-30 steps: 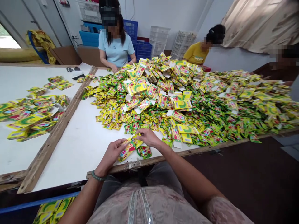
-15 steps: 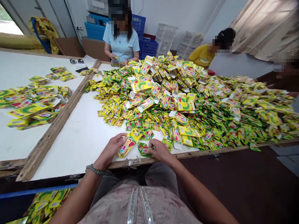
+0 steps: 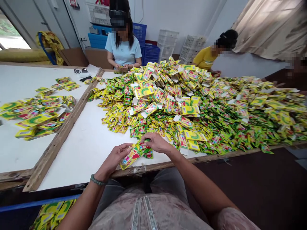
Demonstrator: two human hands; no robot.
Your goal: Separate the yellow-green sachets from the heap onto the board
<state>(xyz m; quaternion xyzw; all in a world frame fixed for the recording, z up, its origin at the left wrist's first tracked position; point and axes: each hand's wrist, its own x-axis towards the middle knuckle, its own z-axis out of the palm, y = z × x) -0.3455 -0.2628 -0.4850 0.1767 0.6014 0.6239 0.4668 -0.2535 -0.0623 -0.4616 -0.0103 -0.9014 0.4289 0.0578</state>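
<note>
Near the edge of the table (image 3: 79, 150), a yellow box (image 3: 130, 158) is grasped by the left hand (image 3: 115, 158); at its far end a green sachet (image 3: 142, 146) is apparently pinched by the right hand (image 3: 157, 142). Filling seems in hand; careful alignment is called for.

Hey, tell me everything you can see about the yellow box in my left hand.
The yellow box is a slim carton, seemingly thin glossy card, printed with bright lettering and red and green patches. It slants near the wooden table edge, printed face up, far end angled right. Your left hand grips its left side; your right hand holds a green packet at its far end. Whether that end is open is hidden.
</note>
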